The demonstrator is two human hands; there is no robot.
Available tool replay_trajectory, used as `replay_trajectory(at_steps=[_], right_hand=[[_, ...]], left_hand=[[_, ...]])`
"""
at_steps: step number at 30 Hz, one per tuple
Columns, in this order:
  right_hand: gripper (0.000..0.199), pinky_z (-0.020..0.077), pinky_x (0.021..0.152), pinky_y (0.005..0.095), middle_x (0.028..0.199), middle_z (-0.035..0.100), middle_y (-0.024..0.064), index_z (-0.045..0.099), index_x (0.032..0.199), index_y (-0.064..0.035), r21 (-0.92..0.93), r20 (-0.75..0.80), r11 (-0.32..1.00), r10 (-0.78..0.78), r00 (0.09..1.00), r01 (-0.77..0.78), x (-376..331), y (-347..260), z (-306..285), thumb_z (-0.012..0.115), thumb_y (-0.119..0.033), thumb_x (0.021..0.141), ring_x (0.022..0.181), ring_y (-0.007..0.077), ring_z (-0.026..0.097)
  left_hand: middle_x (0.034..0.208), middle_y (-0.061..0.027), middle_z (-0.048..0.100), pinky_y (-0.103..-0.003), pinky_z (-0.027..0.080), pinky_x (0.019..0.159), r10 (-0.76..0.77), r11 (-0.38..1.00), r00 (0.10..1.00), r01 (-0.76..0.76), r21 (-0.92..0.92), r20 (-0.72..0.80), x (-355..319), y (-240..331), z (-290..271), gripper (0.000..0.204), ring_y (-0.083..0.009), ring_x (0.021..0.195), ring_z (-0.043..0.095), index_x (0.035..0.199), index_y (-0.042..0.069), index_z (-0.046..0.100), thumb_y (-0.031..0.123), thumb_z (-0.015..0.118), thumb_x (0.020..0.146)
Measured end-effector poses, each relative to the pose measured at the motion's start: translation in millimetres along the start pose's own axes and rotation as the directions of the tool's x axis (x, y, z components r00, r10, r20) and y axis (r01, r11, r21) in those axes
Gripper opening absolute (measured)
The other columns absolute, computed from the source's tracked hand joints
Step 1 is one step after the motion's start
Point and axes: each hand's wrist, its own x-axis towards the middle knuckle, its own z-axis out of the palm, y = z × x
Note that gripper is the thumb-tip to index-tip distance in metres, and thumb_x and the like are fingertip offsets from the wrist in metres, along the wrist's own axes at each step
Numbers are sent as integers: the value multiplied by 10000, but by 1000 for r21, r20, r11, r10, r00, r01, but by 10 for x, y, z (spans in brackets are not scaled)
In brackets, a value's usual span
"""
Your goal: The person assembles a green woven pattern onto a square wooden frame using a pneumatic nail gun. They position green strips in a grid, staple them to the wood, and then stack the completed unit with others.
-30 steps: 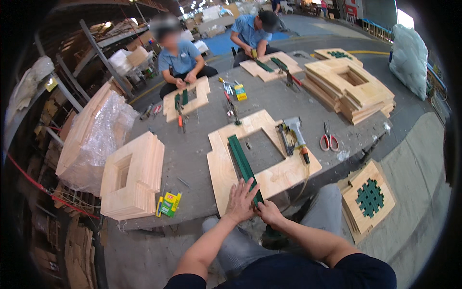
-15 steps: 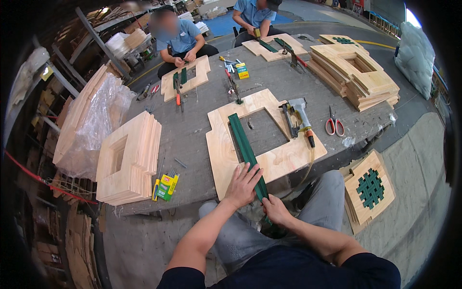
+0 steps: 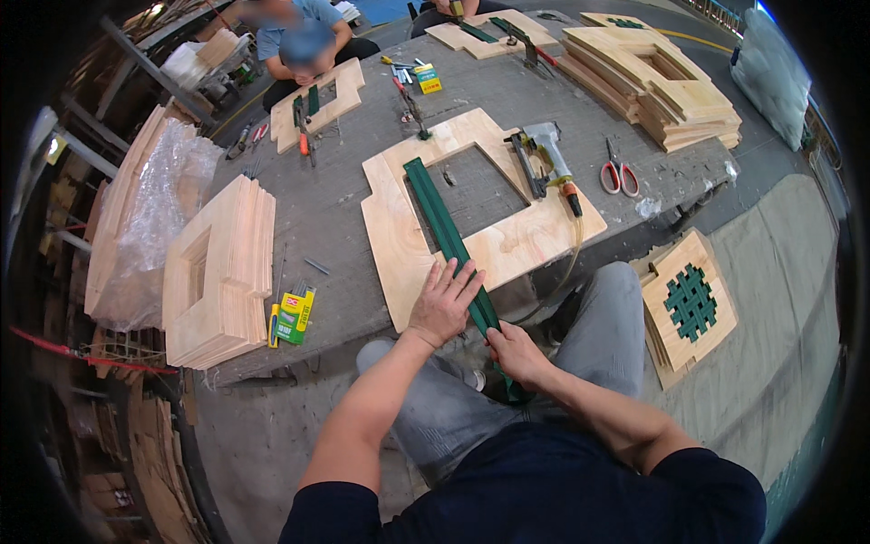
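Observation:
A light plywood panel (image 3: 392,204) with a cut-out opening lies on the table before me. A long green webbing strap (image 3: 439,214) runs over the left side of its opening and off the near edge, its tail hanging by my legs. My left hand (image 3: 446,302) lies flat on the strap at the panel's near edge, fingers stretched out. Just off that edge, my right hand (image 3: 517,353) pinches the strap, its fingers closed. At the panel's right side rests a pneumatic staple gun (image 3: 547,156) with a hose. Red-handled scissors (image 3: 620,174) lie further right.
Stacked plywood panels stand at left (image 3: 213,272) and far right (image 3: 666,86). A green-yellow staple box (image 3: 295,315) sits near the left stack. On my right, a panel with woven green webbing (image 3: 689,304) tops a low pile. Across the table, a person (image 3: 308,41) works on another panel.
My view has shifted, so the table sits higher and further left in the picture. Both hands keep their places on the strap. The person across the table has bent lower.

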Motion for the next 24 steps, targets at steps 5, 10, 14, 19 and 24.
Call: replay_trajectory(at_steps=[5,10,14,19,24], right_hand=[[280,399,548,336,705,516,28,563,928,-29,38,-9,999,13,1000,-12,12,73,18,481,-262,1060,616,134,480],[271,395,541,335,674,493,20,562,920,-37,38,5,998,57,998,-58,-58,-38,34,463,-249,1057,591,133,468],[271,392,530,339,666,488,18,559,919,-34,38,-11,999,12,1000,-11,-29,56,15,459,-246,1053,578,135,460],[277,401,539,333,688,501,15,559,944,-36,52,13,997,60,998,-61,-63,51,41,457,-263,1065,592,131,466],[276,385,590,276,715,497,-22,562,947,-64,78,23,992,92,995,-94,-53,73,25,455,-273,1093,643,90,447]], left_hand=[[1538,-111,523,-550,312,1215,3,999,1000,-4,-39,-11,16,7,29,669,-372,1409,494,1490,167,540,171,676,835],[1539,-126,526,-561,321,1203,4,999,998,-6,-37,-55,-35,-12,104,641,-382,1398,509,1484,143,552,123,637,849],[1537,-128,527,-554,325,1202,16,999,999,-17,-32,-50,26,1,97,639,-386,1392,514,1497,145,537,131,639,867],[1538,-126,526,-548,320,1212,14,1000,998,-14,-4,-56,-31,-11,144,670,-383,1406,500,1495,153,539,142,660,837],[1523,-130,542,-545,316,1215,21,1000,998,-22,-12,-61,-18,-15,137,635,-384,1397,511,1485,162,554,153,654,858]])
